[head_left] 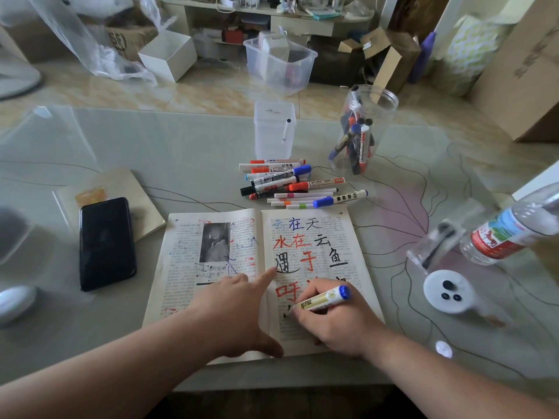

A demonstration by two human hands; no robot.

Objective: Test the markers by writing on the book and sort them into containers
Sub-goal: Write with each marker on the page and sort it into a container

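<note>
Blue-capped gold-labelled marker (323, 300) looks light, stiff and a bit slick. Right hand (335, 325) pinches its barrel low, tip on the open printed book (181, 267); left hand (239, 306) presses the page, fingers straight.

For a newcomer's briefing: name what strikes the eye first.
The open book at centre, its right page full of big red, blue and black characters, strikes first; the right hand writes there with a blue-capped marker, the left hand on the pages. Beyond lies a marker pile beside a clear jar.
</note>
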